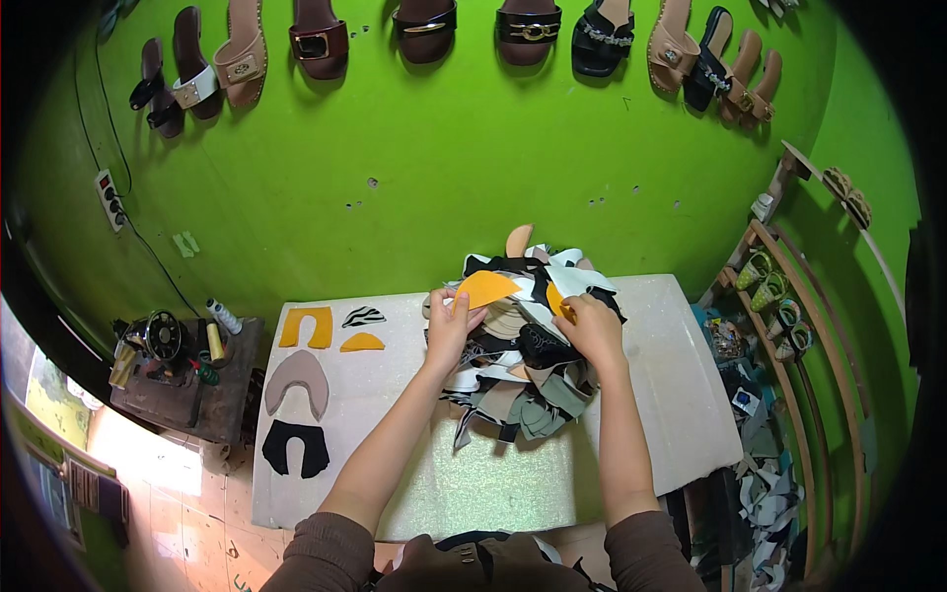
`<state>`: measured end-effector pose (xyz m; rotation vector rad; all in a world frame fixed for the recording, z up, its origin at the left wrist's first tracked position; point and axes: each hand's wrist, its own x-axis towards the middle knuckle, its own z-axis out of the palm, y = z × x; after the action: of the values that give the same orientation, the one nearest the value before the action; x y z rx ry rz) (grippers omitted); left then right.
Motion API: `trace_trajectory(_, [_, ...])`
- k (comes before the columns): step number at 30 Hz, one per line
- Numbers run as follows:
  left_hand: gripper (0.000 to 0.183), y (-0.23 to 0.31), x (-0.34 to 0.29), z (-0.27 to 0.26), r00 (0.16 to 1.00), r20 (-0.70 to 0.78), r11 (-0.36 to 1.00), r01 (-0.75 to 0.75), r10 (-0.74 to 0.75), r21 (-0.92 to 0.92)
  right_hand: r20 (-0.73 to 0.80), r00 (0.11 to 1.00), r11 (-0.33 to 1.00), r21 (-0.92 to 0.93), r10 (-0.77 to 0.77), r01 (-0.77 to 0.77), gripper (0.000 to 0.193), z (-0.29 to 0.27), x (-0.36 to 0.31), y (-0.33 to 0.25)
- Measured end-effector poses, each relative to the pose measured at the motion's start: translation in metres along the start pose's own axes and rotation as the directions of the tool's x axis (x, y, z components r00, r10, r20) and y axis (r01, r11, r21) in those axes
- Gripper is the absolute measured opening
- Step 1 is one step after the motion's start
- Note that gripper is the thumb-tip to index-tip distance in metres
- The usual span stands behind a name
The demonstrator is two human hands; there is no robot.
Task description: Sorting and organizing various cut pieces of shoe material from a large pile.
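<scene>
My left hand (451,331) pinches a yellow half-moon cut piece (490,287) between thumb and fingers and holds it over the left side of a scrap pile (541,414). On the pile's right side, my right hand (595,329) is closed on another yellow piece (554,296), partly covered by the fingers and scraps. The heap mixes black, white, grey-green and beige offcuts. Cut pieces lie flat at the table's left: a yellow arch (292,330), a zebra-striped piece (364,316), a yellow half-moon (362,342), a taupe arch (296,367) and a black arch (295,432).
The pile rests on a pale table (671,395) against a green wall (444,187). Sandals (318,44) hang above. A sewing machine (163,335) with thread cones stands left. At right are a wooden rack (789,345) with shoes and heaped scraps (769,498) below.
</scene>
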<state>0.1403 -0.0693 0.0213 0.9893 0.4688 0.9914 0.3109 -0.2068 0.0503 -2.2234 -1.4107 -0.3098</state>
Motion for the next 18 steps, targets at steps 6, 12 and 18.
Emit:
trace_trajectory(6, [0.043,-0.004,0.000,0.021,0.992,0.071,0.994,0.104,-0.105,0.019,0.050,0.995,0.996,-0.028,0.083,-0.082,0.023,0.013,0.000,0.009])
trace_trajectory(12, [0.041,-0.011,0.002,0.010,0.994,0.104,0.998,0.027,-0.033,0.064,-0.148,0.960,0.852,0.506,0.237,-0.132,0.018,-0.004,0.002,0.005])
trace_trajectory(18, [0.042,-0.008,-0.010,0.013,0.978,0.140,0.964,-0.181,0.156,0.193,-0.138,0.945,0.806,0.567,0.296,-0.169,0.018,-0.016,-0.004,-0.046])
